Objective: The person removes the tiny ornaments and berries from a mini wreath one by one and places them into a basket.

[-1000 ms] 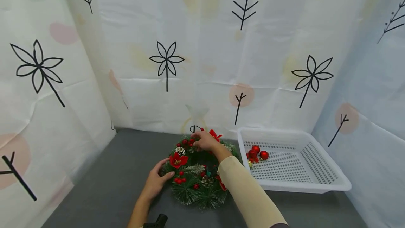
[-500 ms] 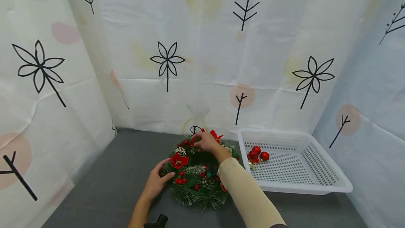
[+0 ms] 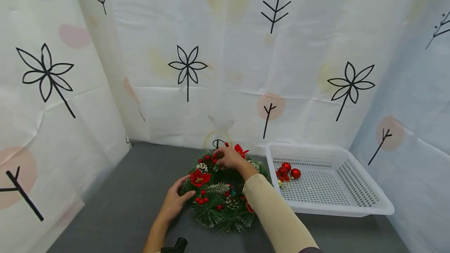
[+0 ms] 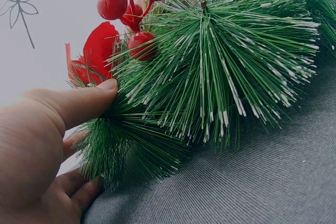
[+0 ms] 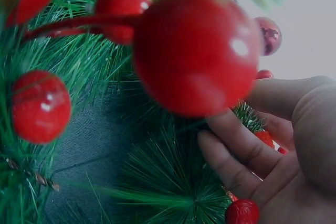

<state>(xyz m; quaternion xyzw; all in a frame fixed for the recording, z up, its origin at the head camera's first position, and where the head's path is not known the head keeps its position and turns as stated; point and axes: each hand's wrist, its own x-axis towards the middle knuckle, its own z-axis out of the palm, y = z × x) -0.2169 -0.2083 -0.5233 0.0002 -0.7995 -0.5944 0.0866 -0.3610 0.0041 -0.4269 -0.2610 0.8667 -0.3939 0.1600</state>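
Note:
A green Christmas wreath (image 3: pixel 207 214) lies on the dark grey table, dressed with red flowers (image 3: pixel 199 178), frosted pine cones (image 3: pixel 202 167) and red berries. My left hand (image 3: pixel 174 200) grips its left edge; in the left wrist view the thumb (image 4: pixel 89 100) lies over the pine needles while the other fingers go round the outside. At the wreath's far side my right hand (image 3: pixel 230 157) has its fingers bent among the greenery. In the right wrist view a large red berry (image 5: pixel 194 51) hides where the right thumb and forefinger end, so the exact piece pinched is unclear.
To the right stands a white perforated plastic basket (image 3: pixel 337 206), with several red baubles (image 3: pixel 295 173) and a gold one (image 3: pixel 280 183) in its left part. A patterned white curtain (image 3: pixel 225 69) encloses the table (image 3: pixel 116 206) at the back and sides.
The whole head view shifts slightly to the right. Both hands keep their places on the wreath, with barely any finger movement visible.

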